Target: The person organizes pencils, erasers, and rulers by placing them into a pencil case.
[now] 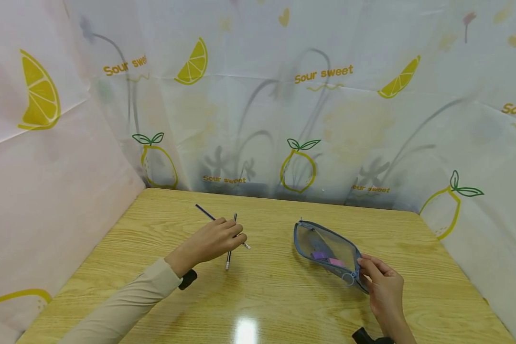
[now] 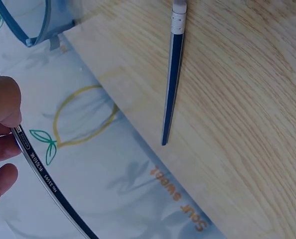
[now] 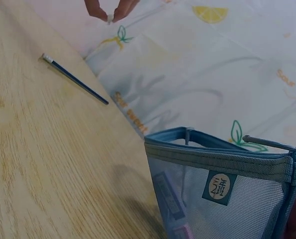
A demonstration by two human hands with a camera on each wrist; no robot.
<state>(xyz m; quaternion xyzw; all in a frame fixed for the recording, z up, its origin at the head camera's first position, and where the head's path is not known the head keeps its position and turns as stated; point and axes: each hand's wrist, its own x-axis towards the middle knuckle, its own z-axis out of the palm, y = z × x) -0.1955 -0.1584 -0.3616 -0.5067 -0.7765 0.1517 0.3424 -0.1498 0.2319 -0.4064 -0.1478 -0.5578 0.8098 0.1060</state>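
Left hand is pinching a dark-blue-and-silver lettered pencil. A white-ended blue pencil is lying on the wood-grain table, pointing toward its edge; a blue-rimmed translucent pouch is showing near that edge.

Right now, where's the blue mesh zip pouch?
In the head view, the blue mesh zip pouch is right of centre, its right end gripped by the right hand; the left hand is to its left.
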